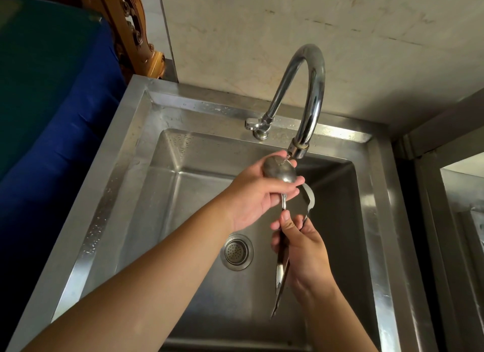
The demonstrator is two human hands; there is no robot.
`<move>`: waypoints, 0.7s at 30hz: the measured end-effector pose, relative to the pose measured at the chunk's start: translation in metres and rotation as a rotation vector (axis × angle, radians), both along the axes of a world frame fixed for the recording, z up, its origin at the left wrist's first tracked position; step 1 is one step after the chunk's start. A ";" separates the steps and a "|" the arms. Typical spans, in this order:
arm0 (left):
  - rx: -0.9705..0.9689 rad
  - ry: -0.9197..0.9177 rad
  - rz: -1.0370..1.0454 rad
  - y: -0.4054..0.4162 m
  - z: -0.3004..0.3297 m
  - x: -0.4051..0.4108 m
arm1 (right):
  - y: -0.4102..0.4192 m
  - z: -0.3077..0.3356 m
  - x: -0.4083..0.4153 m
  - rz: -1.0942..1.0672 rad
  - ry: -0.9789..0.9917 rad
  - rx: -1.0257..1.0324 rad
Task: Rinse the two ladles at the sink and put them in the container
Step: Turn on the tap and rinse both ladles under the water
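Observation:
Over the steel sink [125,168] I hold two metal ladles by their handles. My right hand [303,249] is closed around both handles, whose ends stick out below it. My left hand [258,192] cups the bowl of the first ladle [279,169] right under the faucet spout [297,150], where a thin stream of water hits it. The second ladle [310,195] shows only its bowl edge, just right of and below the first. No container can be identified.
The curved chrome faucet [311,89] rises from the sink's back rim, its lever [251,123] to the left. A round drain strainer [237,251] lies in the basin floor. A blue and green surface [52,102] borders the sink on the left, a steel unit [455,207] on the right.

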State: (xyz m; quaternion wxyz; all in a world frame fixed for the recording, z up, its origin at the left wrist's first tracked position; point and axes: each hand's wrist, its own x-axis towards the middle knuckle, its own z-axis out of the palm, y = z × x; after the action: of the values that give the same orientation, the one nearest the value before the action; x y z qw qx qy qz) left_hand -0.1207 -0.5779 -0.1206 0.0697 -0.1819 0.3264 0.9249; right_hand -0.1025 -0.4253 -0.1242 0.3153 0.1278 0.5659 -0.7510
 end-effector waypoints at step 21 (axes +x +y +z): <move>-0.083 -0.290 0.125 -0.009 0.022 -0.016 | -0.007 0.008 0.007 0.077 0.099 0.092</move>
State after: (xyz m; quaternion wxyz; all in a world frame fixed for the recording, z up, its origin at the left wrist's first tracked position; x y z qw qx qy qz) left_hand -0.1370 -0.5871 -0.0982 0.0510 -0.3362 0.3388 0.8773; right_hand -0.0953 -0.4326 -0.1159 0.3093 0.0829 0.6191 -0.7170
